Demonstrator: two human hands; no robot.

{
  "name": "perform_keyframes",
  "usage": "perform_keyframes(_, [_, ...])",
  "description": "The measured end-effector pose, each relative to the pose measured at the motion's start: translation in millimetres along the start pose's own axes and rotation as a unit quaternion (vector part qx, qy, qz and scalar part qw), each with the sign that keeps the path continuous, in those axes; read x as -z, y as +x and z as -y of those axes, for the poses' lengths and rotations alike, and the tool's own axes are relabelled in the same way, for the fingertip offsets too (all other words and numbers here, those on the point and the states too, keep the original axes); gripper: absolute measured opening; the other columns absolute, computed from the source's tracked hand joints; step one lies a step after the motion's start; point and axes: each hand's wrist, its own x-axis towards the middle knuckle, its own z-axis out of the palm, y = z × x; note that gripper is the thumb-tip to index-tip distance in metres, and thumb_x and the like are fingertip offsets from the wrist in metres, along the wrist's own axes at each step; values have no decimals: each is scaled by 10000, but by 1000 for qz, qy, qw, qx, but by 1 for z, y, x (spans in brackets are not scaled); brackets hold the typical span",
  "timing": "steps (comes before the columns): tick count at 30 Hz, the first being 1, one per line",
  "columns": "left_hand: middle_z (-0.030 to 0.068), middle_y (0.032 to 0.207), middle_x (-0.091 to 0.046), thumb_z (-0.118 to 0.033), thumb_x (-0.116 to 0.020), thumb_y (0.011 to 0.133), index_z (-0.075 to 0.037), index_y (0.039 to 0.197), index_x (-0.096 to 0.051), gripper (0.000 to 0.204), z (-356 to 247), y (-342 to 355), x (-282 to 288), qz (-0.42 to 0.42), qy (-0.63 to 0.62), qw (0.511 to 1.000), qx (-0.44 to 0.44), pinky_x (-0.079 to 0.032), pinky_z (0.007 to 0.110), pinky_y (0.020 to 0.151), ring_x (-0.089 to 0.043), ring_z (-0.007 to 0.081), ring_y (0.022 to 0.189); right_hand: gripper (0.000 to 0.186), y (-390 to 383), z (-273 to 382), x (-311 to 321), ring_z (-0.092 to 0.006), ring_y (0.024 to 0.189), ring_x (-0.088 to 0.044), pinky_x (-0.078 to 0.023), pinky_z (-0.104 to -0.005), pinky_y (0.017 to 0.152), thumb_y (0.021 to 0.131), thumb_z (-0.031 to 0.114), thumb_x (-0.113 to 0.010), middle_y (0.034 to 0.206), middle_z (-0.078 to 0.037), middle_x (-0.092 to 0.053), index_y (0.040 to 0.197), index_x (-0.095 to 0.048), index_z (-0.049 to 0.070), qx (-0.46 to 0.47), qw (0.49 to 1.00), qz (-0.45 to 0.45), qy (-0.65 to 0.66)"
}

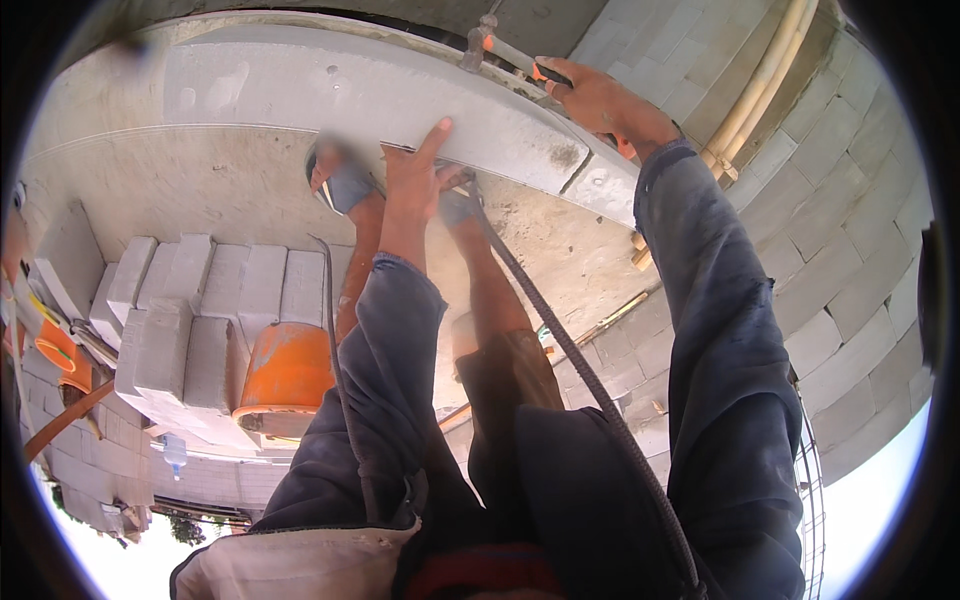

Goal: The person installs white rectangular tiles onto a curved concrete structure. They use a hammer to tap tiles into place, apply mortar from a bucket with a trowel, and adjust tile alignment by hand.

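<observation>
My right hand (600, 105) holds a hammer (510, 55) with an orange-and-black handle, its metal head at the far edge of a long pale grey block (300, 75). My left hand (412, 185) grips the block's near edge, thumb up on its face and other fingers partly hidden. A thin dark edge shows by that hand; I cannot make out what it is. A shorter block piece (605, 190) adjoins at the right, past a dark gap. A dark ribbed rod or cord (560, 350) runs from near my left hand toward my body. My sandalled feet (345, 185) are below the block.
Stacked grey blocks (215, 280) and an orange bucket (285, 360) are at left, with more orange containers (62, 350) and a water bottle (173, 455). Long poles (760, 90) lean at upper right beside a block wall (850, 250). A wire cage (810, 470) stands at lower right.
</observation>
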Motion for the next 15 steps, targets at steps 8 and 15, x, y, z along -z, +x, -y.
perform_keyframes(8, [196,1628,-344,-92,-856,906,-162,1657,-106,1064,3,-2,1,-12,-8,1000,-27,-518,723,1051,-454,423,1463,580,1,40,34,-198,572,-592,-523,-402,593,1112,407,-501,816,-96,-655,1665,-416,257,41,993,-98,-42])
perform_keyframes(15, [220,1637,-322,-123,-862,914,-157,1675,-76,1095,-2,-7,1,20,-45,998,-46,-459,750,1102,-398,439,1507,576,-19,90,46,-249,665,-672,-566,-435,702,1101,374,-509,1002,-159,-755,1652,-434,224,96,987,-111,-64])
